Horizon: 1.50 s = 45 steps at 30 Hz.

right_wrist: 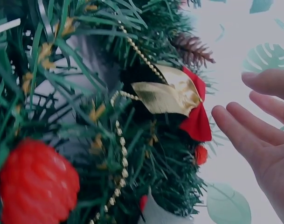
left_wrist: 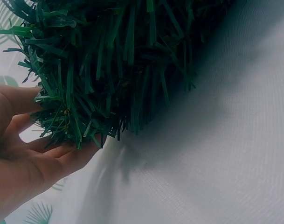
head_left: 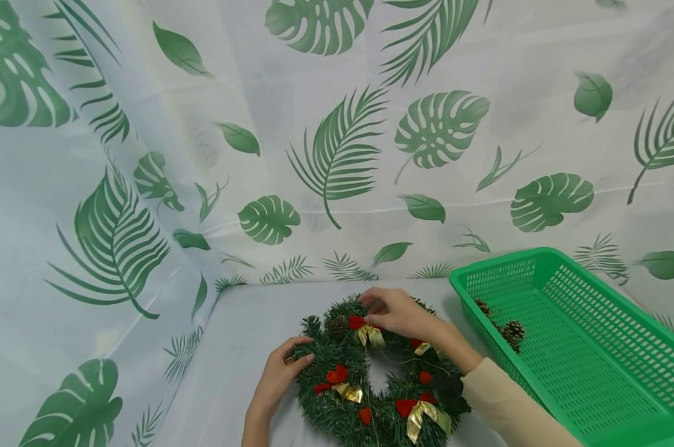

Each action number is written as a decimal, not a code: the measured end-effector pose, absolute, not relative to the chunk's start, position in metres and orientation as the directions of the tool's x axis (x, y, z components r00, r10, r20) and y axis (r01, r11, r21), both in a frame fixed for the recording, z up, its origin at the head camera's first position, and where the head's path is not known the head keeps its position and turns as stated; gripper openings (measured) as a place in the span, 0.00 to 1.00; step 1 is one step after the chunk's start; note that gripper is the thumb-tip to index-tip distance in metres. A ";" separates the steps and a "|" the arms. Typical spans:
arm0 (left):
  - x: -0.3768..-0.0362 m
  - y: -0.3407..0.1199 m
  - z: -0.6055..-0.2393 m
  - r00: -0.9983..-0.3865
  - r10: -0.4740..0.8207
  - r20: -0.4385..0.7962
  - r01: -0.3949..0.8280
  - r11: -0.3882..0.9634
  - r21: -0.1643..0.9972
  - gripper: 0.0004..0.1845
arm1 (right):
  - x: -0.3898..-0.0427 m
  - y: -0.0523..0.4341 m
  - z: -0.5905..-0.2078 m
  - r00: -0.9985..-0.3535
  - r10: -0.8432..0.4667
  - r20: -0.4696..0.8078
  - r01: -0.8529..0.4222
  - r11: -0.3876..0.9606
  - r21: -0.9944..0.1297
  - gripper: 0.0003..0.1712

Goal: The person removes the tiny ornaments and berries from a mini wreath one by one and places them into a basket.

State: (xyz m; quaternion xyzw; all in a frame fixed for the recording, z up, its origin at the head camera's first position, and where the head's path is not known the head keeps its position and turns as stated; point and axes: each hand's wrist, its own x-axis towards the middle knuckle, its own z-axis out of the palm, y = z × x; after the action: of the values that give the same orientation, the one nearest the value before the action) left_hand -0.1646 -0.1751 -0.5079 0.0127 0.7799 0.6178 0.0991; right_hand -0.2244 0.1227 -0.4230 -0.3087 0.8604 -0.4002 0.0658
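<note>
A green Christmas wreath (head_left: 326, 410) with red and gold bows, red berries and a bead string lies on the white table (head_left: 242, 335). My left hand (head_left: 299, 355) grips its left edge. In the left wrist view the thumb lies above and the fingers (left_wrist: 67, 156) below the needles (left_wrist: 123, 60). My right hand (head_left: 378, 307) rests over the wreath's far side, beside a red and gold bow (head_left: 368, 332). In the right wrist view that hand (right_wrist: 232, 95) is open, fingers straight, just right of the bow (right_wrist: 179, 95) and holding nothing. A pine cone (head_left: 337, 325) sits in the wreath.
A green plastic basket (head_left: 499, 261) stands at the right, with pine cones (head_left: 512, 331) in its near-left corner. A leaf-print cloth (head_left: 337, 155) hangs behind and to the left of the table.
</note>
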 end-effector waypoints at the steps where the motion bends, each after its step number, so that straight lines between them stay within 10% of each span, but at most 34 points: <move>1: -0.165 -0.175 -0.508 -0.980 0.143 -0.139 -0.103 0.235 0.966 0.22 | -0.225 0.121 -0.424 -0.799 -0.586 0.133 -0.478 0.486 -0.732 0.21; 45: -0.167 -0.177 -0.511 -0.983 0.143 -0.111 -0.078 0.221 0.972 0.21 | -0.237 0.071 -0.454 -0.786 -0.610 0.104 -0.475 0.487 -0.733 0.19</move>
State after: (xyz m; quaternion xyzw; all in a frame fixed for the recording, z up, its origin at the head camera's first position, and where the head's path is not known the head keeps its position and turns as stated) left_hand -0.1665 -0.1773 -0.5109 0.0209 0.7764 0.6236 0.0885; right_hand -0.2366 0.0715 -0.4536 -0.3162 0.8579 -0.3959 0.0851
